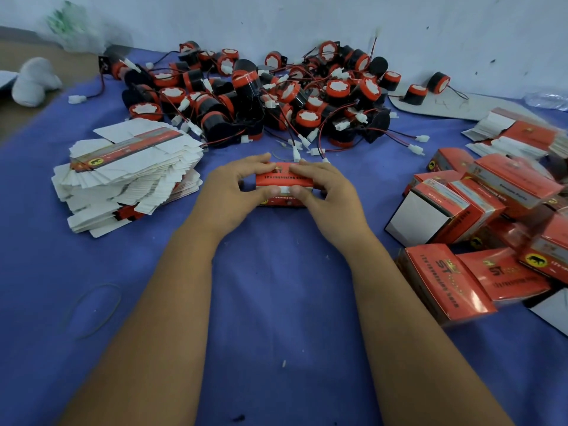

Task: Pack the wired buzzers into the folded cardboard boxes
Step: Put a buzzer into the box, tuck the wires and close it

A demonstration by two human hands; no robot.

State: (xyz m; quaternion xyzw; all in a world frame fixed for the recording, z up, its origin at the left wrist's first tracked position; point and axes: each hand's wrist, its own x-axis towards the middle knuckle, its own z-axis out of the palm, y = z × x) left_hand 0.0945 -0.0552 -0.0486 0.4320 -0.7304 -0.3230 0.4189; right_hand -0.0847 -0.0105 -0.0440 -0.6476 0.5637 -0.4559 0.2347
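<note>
Both hands meet over one red cardboard box lying near the middle of the blue-covered tabletop. The left hand curls round the box's left end, thumb on the near face and fingers over the far top edge. The right hand grips the right end in the same way, its thumb pressing a white strip along the box's front. The two thumbs nearly touch each other.

Just beyond the box, toward the far edge, lies a tangled heap of wired buzzers, black cylinders with red caps, red-and-black leads and small white plugs. Some plugs trail to just behind the fingers.

Toward the left edge sits a slumped stack of flat box blanks, white side mostly up. Along the right edge a pile of assembled red boxes lies jumbled, some showing a white end flap; more flat blanks rest behind them toward the far right corner. A thin rubber band lies near the left forearm, on the near left part of the cloth.
</note>
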